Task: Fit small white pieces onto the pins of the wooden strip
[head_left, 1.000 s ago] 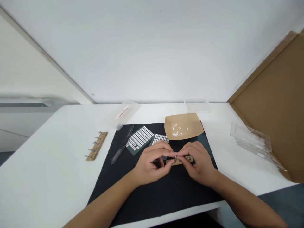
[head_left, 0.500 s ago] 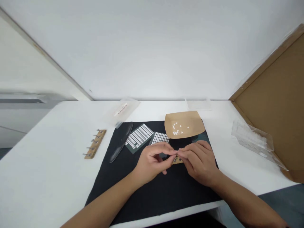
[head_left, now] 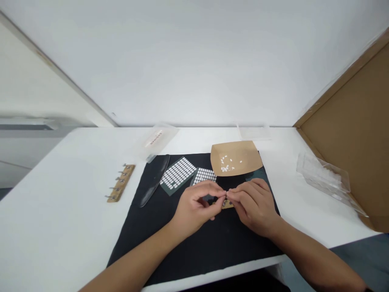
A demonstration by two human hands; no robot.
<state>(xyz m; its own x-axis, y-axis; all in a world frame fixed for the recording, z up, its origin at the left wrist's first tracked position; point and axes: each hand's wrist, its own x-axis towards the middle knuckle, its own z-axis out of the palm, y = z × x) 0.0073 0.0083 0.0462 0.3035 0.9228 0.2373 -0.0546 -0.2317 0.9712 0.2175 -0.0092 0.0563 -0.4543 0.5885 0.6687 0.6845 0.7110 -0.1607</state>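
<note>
A wooden strip with metal fittings is located on the black mat, beneath the fingertips of both hands. Compared with one second ago, less of the strip is exposed: its right end, then visible, is now covered by the right hand, whose fingers are curled further over it. The left hand is held in nearly the same place. On each hand, thumb and index finger are drawn close at the tips; whether anything is pinched there cannot be told.

The mat is spread on a white table, backed by a plain pale wall and bounded at the right by a brown cardboard panel.

Beyond the hands, two sheets of white ovals are laid, the larger sheet in full view, the smaller sheet partly blocked by the left hand. A dark curved piece is placed beside the larger one. Loose white pieces are contained in a brown paper tray. A second fitted strip is set at the left, a translucent pouch behind, and a clear plastic box at the right.
</note>
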